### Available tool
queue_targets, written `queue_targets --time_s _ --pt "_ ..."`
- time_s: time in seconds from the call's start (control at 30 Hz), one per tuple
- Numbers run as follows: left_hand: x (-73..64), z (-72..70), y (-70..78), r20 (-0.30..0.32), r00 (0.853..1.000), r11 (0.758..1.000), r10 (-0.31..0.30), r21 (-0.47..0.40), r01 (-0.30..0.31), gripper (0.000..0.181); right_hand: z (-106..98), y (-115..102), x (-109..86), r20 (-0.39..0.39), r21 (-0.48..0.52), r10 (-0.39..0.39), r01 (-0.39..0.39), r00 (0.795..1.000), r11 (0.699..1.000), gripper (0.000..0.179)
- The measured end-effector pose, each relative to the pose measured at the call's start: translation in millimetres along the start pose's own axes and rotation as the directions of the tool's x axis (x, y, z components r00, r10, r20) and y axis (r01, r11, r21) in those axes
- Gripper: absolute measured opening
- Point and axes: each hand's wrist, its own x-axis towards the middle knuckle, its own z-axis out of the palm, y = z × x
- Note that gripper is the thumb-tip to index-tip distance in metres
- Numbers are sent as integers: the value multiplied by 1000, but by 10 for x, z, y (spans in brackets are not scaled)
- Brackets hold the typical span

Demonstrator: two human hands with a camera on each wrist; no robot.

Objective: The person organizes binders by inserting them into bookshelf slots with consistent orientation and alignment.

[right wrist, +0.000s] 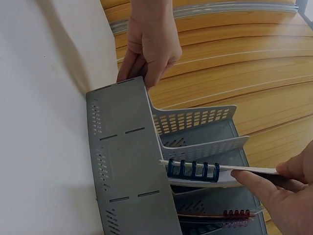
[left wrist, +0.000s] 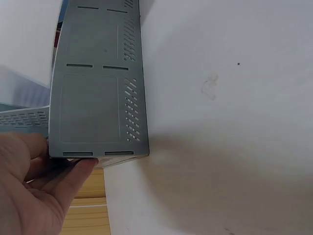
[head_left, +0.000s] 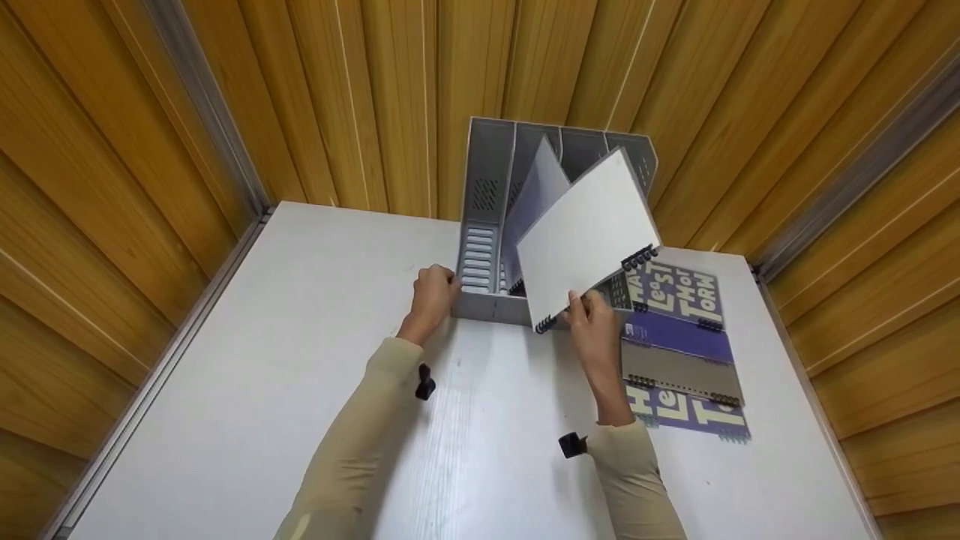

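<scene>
A grey file organizer (head_left: 487, 306) with several upright compartments stands at the back of the table. My left hand (head_left: 433, 296) grips its front left corner, thumb and fingers on either side of the wall in the left wrist view. My right hand (head_left: 594, 330) pinches a spiral notebook (head_left: 585, 232) by its bound edge. The notebook's white face shows and it tilts over the organizer's front, its dark rings (right wrist: 193, 170) close to the front wall. Behind it, another notebook (head_left: 534, 199) with a pale purple face leans in a compartment. Its lower part is partly hidden.
Right of the organizer lie overlapping spiral notebooks: a lettered one (head_left: 690, 294), a purple one (head_left: 682, 337), a brown one (head_left: 679, 369) and another lettered one (head_left: 694, 412). Red rings (right wrist: 237, 215) show inside a compartment. Wood-look panels (head_left: 360, 97) enclose the white table (head_left: 225, 360).
</scene>
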Motion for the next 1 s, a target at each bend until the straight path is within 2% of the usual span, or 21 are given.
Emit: queue_targets --time_s 0.07,0.23,0.33,0.57,0.77,1.0 --pt "6 -7 -5 -3 1000 1000 -2 2 2 33 -2 26 17 -10 -45 -15 15 1000 999 22" --pt "21 -16 -11 -4 1000 1000 4 -6 -4 34 -26 50 64 -80 -163 -108 94 991 982 23" --pt "23 -17 -11 -9 1000 1000 -2 -4 2 33 -43 41 88 -97 -215 -128 104 987 971 24" --pt "25 -9 -8 -21 1000 1000 8 4 -8 37 -41 -15 131 -75 -201 -82 65 994 977 22" --pt "16 -2 -6 -5 1000 1000 3 -15 -3 41 75 -48 185 -114 -215 -160 133 980 967 25" --pt "16 -10 -17 9 1000 999 -22 -49 22 37 303 -38 331 -146 -140 -203 182 968 973 26"
